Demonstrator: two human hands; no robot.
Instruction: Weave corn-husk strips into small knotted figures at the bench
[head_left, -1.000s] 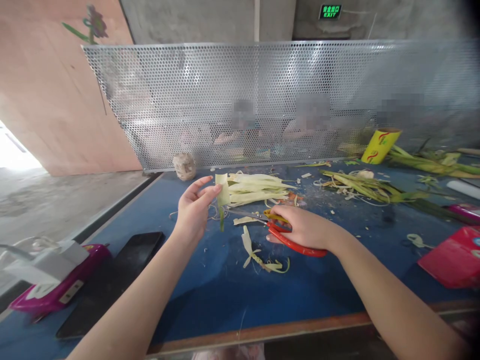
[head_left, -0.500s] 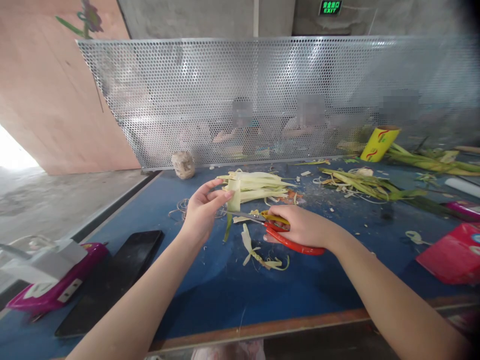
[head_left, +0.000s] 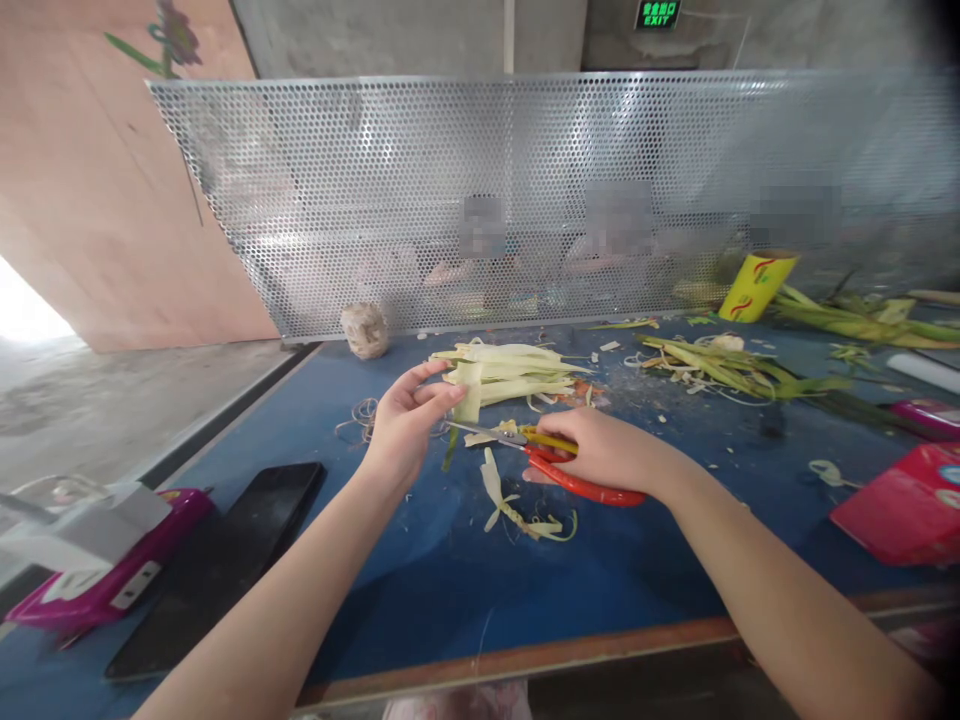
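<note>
My left hand point(head_left: 405, 425) pinches a pale green strip of husk point(head_left: 469, 390) between thumb and fingertips, holding it upright over the table. Wrapped round the handles of a pair of scissors point(head_left: 589, 488), one red and one yellow, is my right hand point(head_left: 615, 450). The blades point left and lie at the lower end of the strip; whether they touch it I cannot tell. Behind the strip lies a pile of pale husks point(head_left: 536, 372). Nearer to me, a small knotted or braided husk piece point(head_left: 517, 512) rests on the blue table point(head_left: 450, 610).
On the left lie a black phone point(head_left: 225, 570) and a purple power strip point(head_left: 112, 570) with a white plug. A ball of twine point(head_left: 365, 330) stands by the perforated metal screen point(head_left: 412, 200). Green stalks point(head_left: 720, 365), a yellow roll point(head_left: 757, 287) and a red box point(head_left: 900, 505) are on the right.
Both hands stay almost in place. The scissors and my right hand have shifted very slightly up and left, and the handles look a little closer together.
</note>
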